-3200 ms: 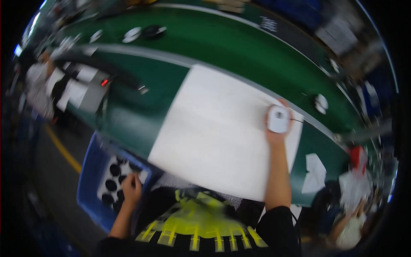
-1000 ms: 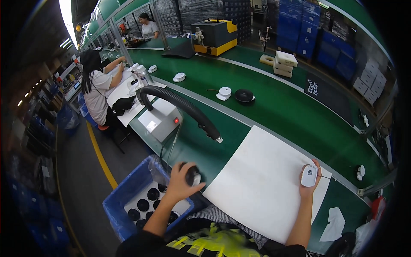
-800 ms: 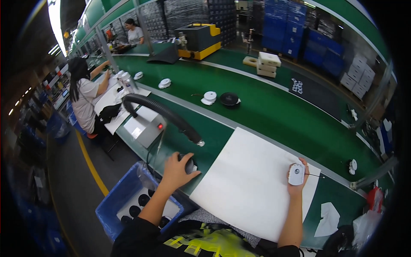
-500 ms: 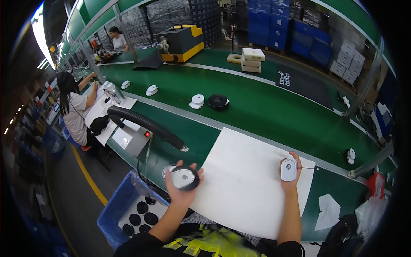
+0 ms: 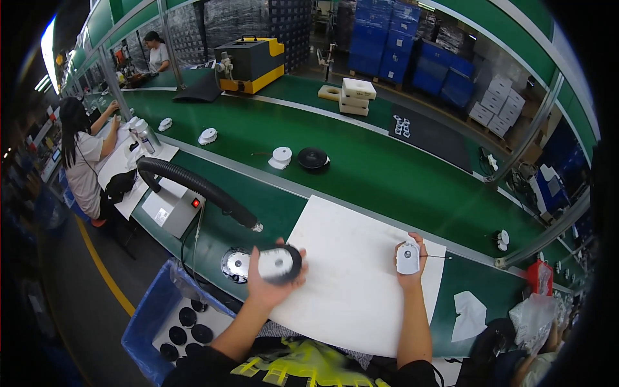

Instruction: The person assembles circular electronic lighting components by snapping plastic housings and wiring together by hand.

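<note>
My left hand [image 5: 269, 289] is closed around a round black housing with a white face [image 5: 279, 263], slightly smeared by motion, above the left edge of a white sheet [image 5: 342, 277]. On the right, the fingers of my right hand [image 5: 411, 278] wrap a small white housing [image 5: 407, 258] with a rounded end and a round centre. From its side a thin dark cord [image 5: 433, 257] runs out to the right. A round part with a white centre and dark rim [image 5: 236, 264] lies on the green bench, just left of my left hand.
A black flexible hose [image 5: 206, 187] arches from a grey box [image 5: 173, 209] at left. Below it stands a blue-lined bin [image 5: 138, 322] with several black discs. White and black parts sit on the green belt [image 5: 238, 155] ahead. A co-worker [image 5: 84, 155] sits at far left.
My left hand has shifted right relative to the sheet with the black housing, baring the round part on the bench. My right hand keeps its hold. The whole view has shifted.
</note>
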